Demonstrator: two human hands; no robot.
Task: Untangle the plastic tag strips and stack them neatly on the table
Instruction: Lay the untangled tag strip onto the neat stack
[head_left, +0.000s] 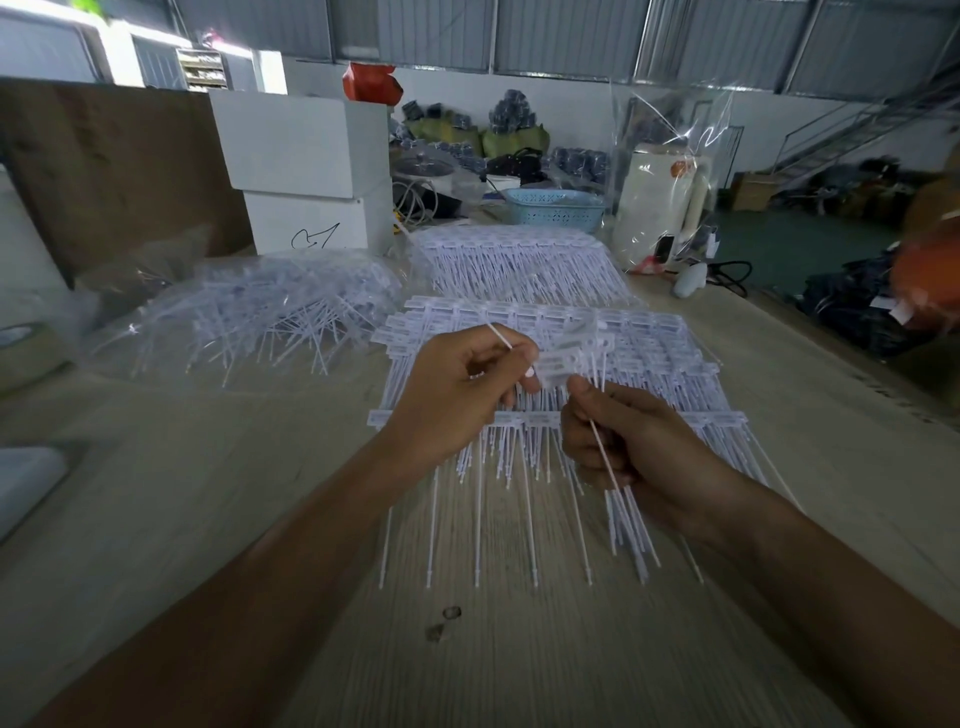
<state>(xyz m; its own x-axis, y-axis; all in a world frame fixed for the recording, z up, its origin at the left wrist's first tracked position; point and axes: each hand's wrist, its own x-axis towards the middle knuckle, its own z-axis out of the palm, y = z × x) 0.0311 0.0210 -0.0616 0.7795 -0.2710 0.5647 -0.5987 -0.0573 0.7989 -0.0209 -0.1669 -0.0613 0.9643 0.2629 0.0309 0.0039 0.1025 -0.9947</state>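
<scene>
Both hands hold a small white tag strip (566, 358) above the table, its flat heads between them. My left hand (462, 384) pinches one thin tail that sticks up and to the left. My right hand (618, 436) grips a bunch of tails that hang down past the wrist. Under the hands lies a neat stack of tag strips (649, 364), tails pointing toward me. A second neat stack (519, 260) lies behind it. A tangled heap of strips (270, 306) sits to the left on clear plastic.
Two white foam boxes (306, 171) stand stacked at the back left, a blue basket (556, 208) behind the far stack, and a white appliance in a clear bag (665, 192) at the back right. The wooden table (208, 493) has bare surface near me.
</scene>
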